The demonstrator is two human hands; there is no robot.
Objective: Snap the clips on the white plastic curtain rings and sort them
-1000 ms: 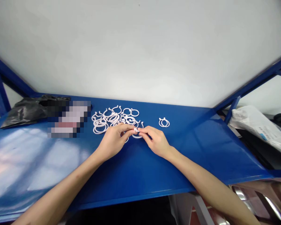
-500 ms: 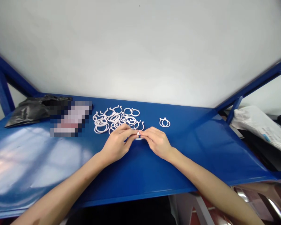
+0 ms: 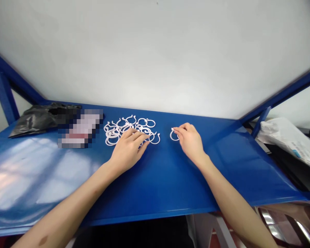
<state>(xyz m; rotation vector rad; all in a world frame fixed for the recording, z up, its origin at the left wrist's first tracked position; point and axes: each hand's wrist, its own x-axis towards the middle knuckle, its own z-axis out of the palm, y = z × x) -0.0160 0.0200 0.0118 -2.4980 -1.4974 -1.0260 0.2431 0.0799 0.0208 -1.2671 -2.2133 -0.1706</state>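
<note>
A heap of several white plastic rings (image 3: 124, 131) lies on the blue shelf board (image 3: 157, 179). My left hand (image 3: 127, 150) rests at the heap's near edge, fingers stretched toward a ring and touching it. My right hand (image 3: 189, 141) is further right, its fingertips pinched on a white ring (image 3: 173, 135) just above the board. The rings that lay at that spot are hidden behind this hand.
A black plastic bag (image 3: 37, 119) and a blurred-out flat object (image 3: 80, 129) lie at the back left. Blue frame struts (image 3: 279, 98) run at both sides. A white bag (image 3: 289, 137) lies off the shelf to the right. A white wall stands behind.
Both hands held one ring together at the middle. Now they have parted: the right hand carried the ring to the right, the left hand went back to the heap.
</note>
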